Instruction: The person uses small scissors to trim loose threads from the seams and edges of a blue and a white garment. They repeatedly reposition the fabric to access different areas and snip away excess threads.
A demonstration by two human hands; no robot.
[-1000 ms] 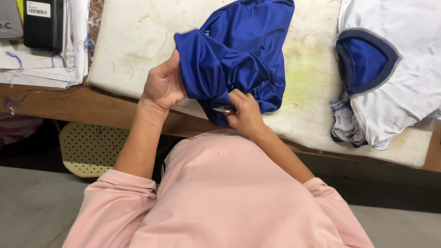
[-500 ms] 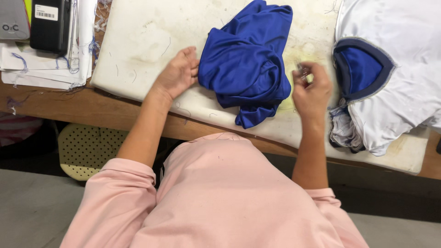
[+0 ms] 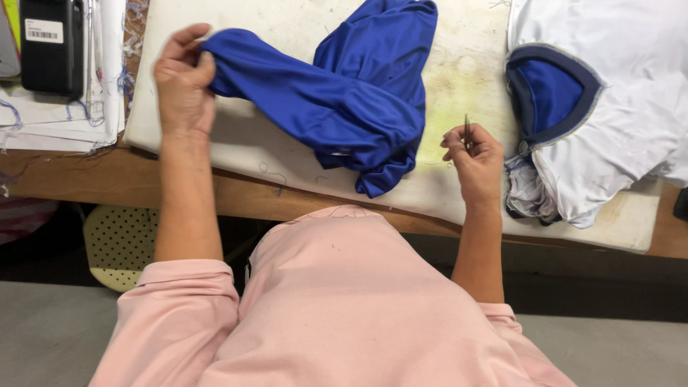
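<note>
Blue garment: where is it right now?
Head view: the blue garment lies centre on the white pad, its left end pinched by the left hand.

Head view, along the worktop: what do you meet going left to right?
Black device on a paper stack → left hand pinching the blue garment → right hand holding a thin metal tool → white garment with blue collar.

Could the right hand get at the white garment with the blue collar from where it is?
Probably yes: the right hand, pinching a thin metal tool, sits beside the white garment with nothing between.
</note>
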